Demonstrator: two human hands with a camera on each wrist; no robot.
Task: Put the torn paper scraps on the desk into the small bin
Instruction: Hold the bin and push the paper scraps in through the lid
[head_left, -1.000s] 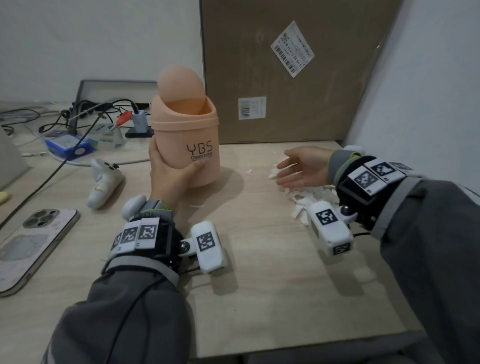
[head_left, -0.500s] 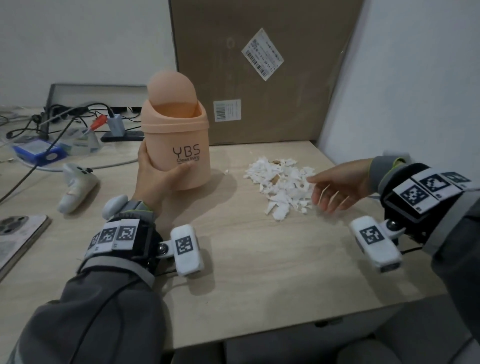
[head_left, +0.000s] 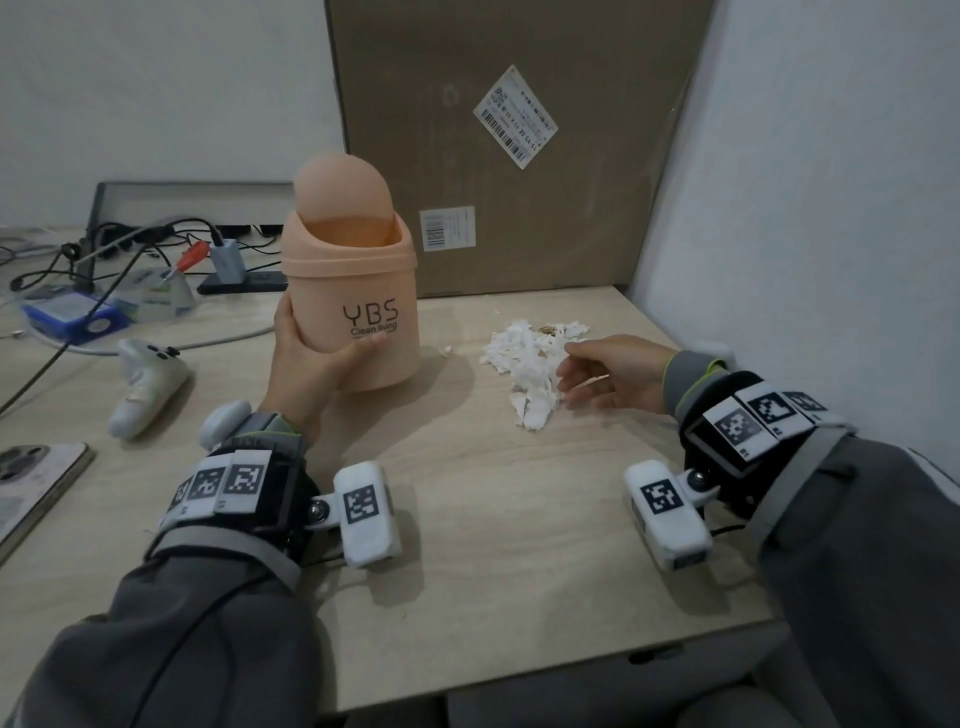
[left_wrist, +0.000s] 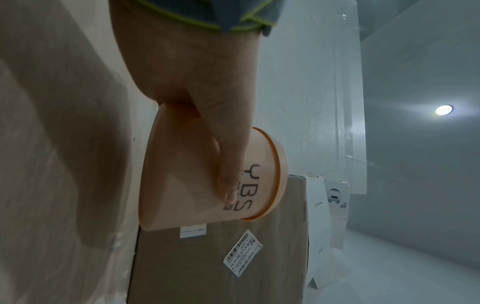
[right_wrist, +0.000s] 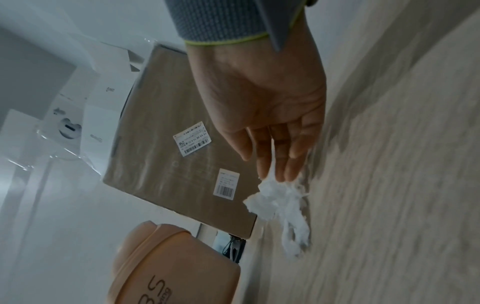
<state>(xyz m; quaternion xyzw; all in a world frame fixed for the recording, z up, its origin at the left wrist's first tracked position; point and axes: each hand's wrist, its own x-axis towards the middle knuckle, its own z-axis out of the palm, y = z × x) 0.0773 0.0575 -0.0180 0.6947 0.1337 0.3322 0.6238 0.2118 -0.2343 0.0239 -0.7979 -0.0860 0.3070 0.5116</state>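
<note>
- Left hand (head_left: 317, 364) wrapped round the lower body of the small bin (head_left: 358, 306), thumb across the printed front; the bin stood on the surface (head_left: 493, 519), apparently steadied so it would not slide or tip during loading.
- Bin's swing lid (head_left: 343, 192) was tipped up, the mouth open toward the pile, ready to receive.
- Torn paper scraps (head_left: 524, 358) lay heaped on the surface just right of the bin; one stray bit (head_left: 445, 351) sat between bin and heap.
- Right hand (head_left: 613, 371) reached low at the heap's near-right edge, fingers (right_wrist: 285, 156) extended and loosely spread, tips touching the scraps, nothing gripped. Looked set to gather.
- No scraps visible in the bin; its inside was mostly hidden.
- Cardboard box (head_left: 498, 145) leaned on the wall behind.
</note>
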